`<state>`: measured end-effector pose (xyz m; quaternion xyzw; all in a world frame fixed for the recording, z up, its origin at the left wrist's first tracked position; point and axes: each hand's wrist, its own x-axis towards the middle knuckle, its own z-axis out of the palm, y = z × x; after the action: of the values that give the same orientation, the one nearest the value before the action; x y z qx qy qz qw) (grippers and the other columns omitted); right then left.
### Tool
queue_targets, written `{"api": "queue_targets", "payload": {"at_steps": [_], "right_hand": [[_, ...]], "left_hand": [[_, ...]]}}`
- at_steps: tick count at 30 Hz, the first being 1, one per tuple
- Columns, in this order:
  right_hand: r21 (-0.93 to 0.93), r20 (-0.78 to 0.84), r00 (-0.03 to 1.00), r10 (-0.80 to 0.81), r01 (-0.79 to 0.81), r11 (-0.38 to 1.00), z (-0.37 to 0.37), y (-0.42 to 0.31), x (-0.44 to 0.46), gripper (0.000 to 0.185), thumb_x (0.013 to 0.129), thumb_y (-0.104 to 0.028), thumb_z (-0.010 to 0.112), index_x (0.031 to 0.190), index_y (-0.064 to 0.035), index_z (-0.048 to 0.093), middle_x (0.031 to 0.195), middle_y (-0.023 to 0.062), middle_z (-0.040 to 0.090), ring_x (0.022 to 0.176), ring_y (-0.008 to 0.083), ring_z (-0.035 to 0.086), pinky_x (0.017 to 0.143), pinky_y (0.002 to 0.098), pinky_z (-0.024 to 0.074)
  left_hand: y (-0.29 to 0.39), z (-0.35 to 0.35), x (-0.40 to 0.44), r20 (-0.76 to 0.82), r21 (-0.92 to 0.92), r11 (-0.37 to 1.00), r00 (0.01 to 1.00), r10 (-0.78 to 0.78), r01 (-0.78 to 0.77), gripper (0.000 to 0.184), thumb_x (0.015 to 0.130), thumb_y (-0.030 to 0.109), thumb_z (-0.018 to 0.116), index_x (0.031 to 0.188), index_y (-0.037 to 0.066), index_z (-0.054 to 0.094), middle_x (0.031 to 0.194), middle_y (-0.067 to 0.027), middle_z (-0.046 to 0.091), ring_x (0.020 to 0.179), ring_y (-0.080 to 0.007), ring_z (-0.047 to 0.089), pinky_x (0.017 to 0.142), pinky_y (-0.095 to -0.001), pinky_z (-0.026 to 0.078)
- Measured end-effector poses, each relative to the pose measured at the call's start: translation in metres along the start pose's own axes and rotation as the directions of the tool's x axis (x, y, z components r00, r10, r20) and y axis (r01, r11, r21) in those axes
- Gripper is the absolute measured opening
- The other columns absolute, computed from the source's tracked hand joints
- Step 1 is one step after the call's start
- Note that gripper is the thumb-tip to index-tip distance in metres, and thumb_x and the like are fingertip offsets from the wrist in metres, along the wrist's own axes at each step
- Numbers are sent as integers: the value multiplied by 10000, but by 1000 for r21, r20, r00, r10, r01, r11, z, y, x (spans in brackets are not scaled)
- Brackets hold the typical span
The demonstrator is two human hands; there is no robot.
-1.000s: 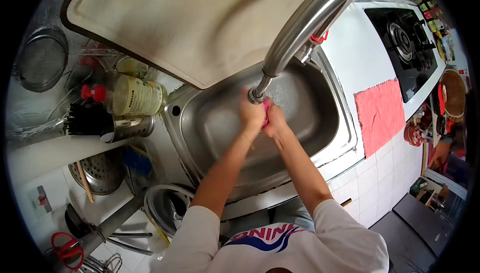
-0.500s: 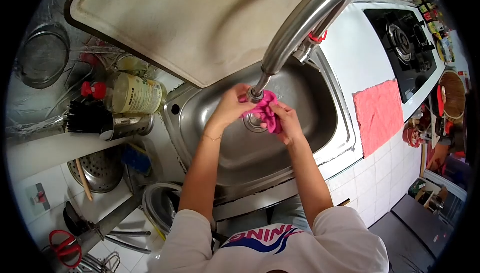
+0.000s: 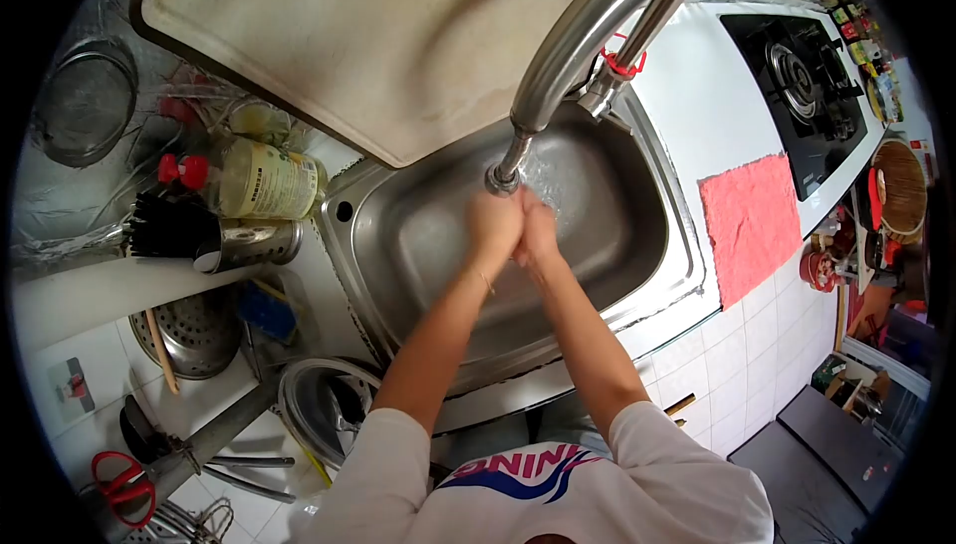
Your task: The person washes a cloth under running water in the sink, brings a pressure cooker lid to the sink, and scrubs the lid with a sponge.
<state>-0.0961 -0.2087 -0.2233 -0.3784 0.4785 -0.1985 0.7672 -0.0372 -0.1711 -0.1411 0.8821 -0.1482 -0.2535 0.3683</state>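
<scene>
Left hand (image 3: 494, 225) and right hand (image 3: 539, 232) were pressed together just below the tap (image 3: 558, 51), over the sink (image 3: 617, 235); whether they grasped anything could not be told. Water (image 3: 549, 193) splashed beside them, so the work seemed under way, unfinished. A coral cloth (image 3: 752, 230) lay at the worktop's (image 3: 687, 96) front edge, near the stove (image 3: 787, 136); a chopping board (image 3: 378, 36) overhung the sink's far edge.

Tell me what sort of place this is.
A kitchen, probably a home one: there's a stainless-steel sink under a gooseneck faucet, and a black gas hob along the same white counter.
</scene>
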Motion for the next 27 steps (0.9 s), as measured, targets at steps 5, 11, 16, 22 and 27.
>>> {"api": "queue_targets", "payload": {"at_steps": [5,11,16,22,27], "right_hand": [[12,-37,999,-35,35,999,5,-38,-14,268,862,-269,529,738,-39,589,615,23,534,506,137,486,512,315,415],[311,143,937,318,-348,885,20,-41,-33,197,872,-205,504,851,-28,588,720,46,587,643,170,577,585,324,473],[-21,40,977,211,-210,977,-4,-46,-2,241,868,-248,497,738,-60,573,704,51,574,634,163,552,582,323,455],[312,65,943,328,-331,891,24,-42,-29,206,863,-224,493,763,-72,589,715,48,587,604,166,550,574,330,456],[181,197,964,178,-214,960,1,-20,16,242,884,-255,499,770,-60,583,693,50,587,629,167,568,608,320,466]], "left_hand": [[-19,26,-24,-141,-109,988,986,93,-109,280,865,241,499,804,-7,614,750,-235,621,719,-391,620,627,-461,456],[-27,-2,30,-19,-78,977,980,196,-197,313,735,298,642,728,-10,590,696,-233,604,740,-417,607,641,-485,447],[-12,20,-28,-40,147,969,978,207,-199,333,859,245,416,733,-2,600,750,-260,593,711,-435,589,641,-506,458],[-22,3,28,-220,-24,970,948,231,-242,264,759,236,594,690,-19,585,661,-220,597,659,-425,601,587,-469,456],[-3,13,-15,-114,101,988,985,129,-117,216,768,208,591,721,-3,595,696,-228,604,694,-428,599,617,-470,456]]}}
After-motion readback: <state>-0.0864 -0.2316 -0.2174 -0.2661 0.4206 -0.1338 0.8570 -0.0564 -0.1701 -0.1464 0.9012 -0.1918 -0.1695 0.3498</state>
